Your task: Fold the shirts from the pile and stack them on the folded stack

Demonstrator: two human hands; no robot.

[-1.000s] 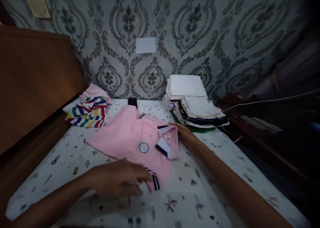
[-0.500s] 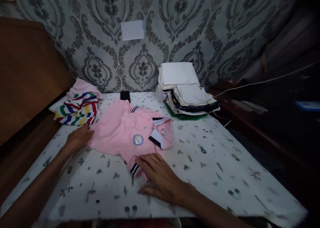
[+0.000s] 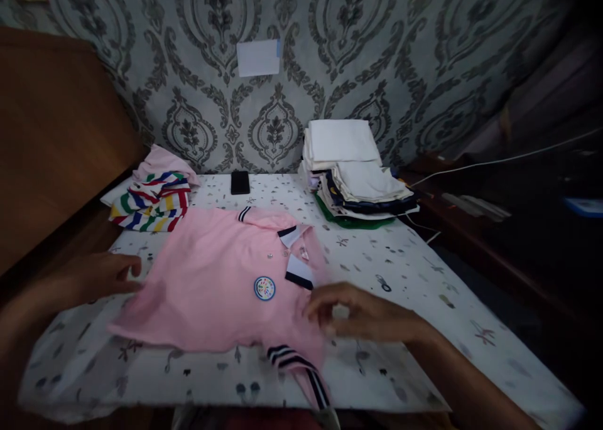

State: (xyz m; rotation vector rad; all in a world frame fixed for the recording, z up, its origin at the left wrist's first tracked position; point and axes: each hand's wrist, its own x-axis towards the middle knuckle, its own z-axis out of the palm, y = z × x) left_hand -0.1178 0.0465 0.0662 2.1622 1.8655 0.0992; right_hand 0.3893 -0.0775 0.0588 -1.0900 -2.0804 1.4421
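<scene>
Closest to me, the table's white cover [image 3: 377, 241], scattered with small leaf and plant prints, runs to the near edge, and one striped-cuff sleeve [image 3: 301, 370] of a pink polo shirt [image 3: 207, 285] reaches almost to it. The shirt lies front up across the left and middle of the table, collar to the right, hem to the left, a round badge [image 3: 264, 288] on its chest. The right hand [image 3: 358, 311] is at the shoulder below the collar, fingers curled in close to the thumb; I can't tell whether fabric is pinched there. The left hand [image 3: 101, 279], a little blurred, is just beside the hem, thumb and fingertips parted with a gap between them. Farther back on the left sits a crumpled striped garment [image 3: 153, 210], with pale pink cloth [image 3: 164, 161] bunched behind it. Over on the right rises a folded stack [image 3: 346, 141], white on top, navy and green lower down. A black phone-like slab [image 3: 240, 183] lies toward the back edge. Brown wooden furniture [image 3: 61, 141] looms at the left; the right side is dim, crossed by a pale cable [image 3: 499, 160]. Behind everything, grey damask wallpaper [image 3: 277, 125] carries a white card [image 3: 258, 58].
</scene>
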